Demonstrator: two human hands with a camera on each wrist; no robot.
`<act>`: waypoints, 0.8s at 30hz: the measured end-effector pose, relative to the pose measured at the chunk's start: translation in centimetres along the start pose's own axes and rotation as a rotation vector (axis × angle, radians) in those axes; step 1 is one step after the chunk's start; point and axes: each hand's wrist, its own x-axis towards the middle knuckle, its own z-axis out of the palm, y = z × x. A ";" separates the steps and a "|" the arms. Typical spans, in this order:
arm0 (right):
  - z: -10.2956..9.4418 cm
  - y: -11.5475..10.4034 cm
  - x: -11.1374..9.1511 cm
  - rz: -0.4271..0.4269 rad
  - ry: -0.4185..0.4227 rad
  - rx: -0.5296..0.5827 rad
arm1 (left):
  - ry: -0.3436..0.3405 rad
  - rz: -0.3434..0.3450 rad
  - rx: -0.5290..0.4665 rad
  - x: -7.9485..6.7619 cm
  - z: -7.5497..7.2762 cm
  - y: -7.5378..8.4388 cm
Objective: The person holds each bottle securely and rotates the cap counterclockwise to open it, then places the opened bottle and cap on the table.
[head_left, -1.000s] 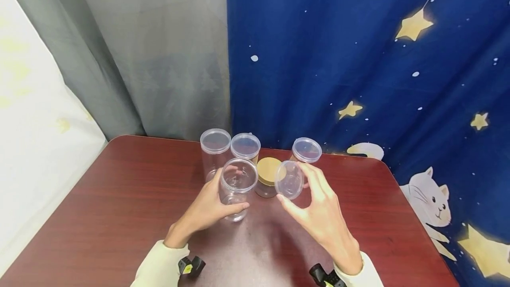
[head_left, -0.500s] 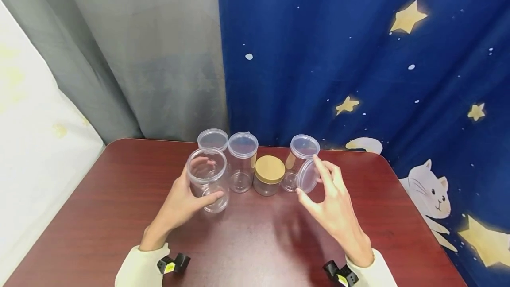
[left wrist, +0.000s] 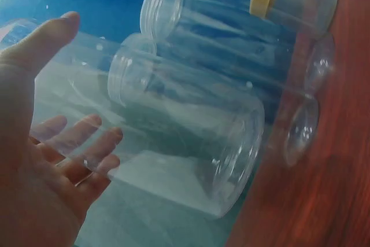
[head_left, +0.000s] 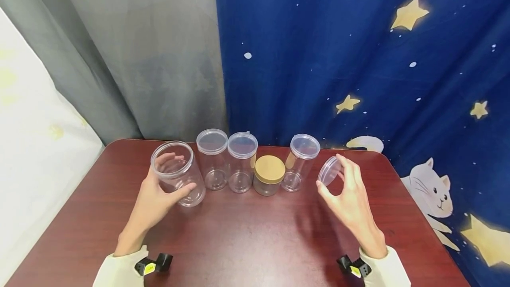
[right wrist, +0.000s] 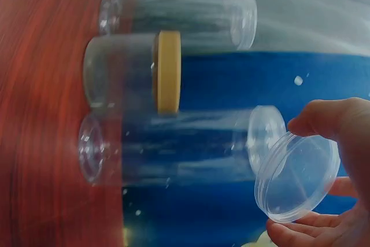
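Note:
A clear open-topped jar (head_left: 181,174) tilts in my left hand (head_left: 153,198), whose fingers and thumb curl round its sides. The same jar (left wrist: 179,137) fills the middle of the left wrist view, its round base toward the table. On the right, my right hand (head_left: 350,194) pinches a clear round lid (head_left: 330,171) on edge between thumb and fingers. In the right wrist view the lid (right wrist: 298,177) shows its ridged rim, overlapping the top of a lidded jar (right wrist: 179,148) behind. Both held things are raised over the table.
Along the back stand a clear lidded jar (head_left: 213,160), a second lidded jar (head_left: 241,165), a short jar with a gold lid (head_left: 269,174) and another tall lidded jar (head_left: 299,163). They stand on a red-brown table (head_left: 255,242). Curtains (head_left: 279,56) hang behind it.
My left hand has carried the open jar leftward, uncovering the jars behind it. My right hand has moved right with the lid, away from the gold-lidded jar, and the lid has turned more edge-on.

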 end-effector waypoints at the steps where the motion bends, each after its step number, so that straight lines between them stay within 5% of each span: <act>1: -0.1 0.3 0.0 0.022 -0.003 0.000 | 0.011 -0.011 0.009 0.0 -0.1 -0.2; 8: -0.1 2.0 -0.1 0.165 -0.037 0.066 | 0.069 -0.055 0.061 0.3 -0.7 -1.4; 14: 0.0 3.0 -0.1 0.201 -0.042 0.083 | 0.103 -0.081 0.073 0.6 -1.0 -2.2; 24: 0.3 5.3 -0.3 0.238 -0.105 -0.041 | 0.167 -0.148 0.097 1.2 -1.9 -3.9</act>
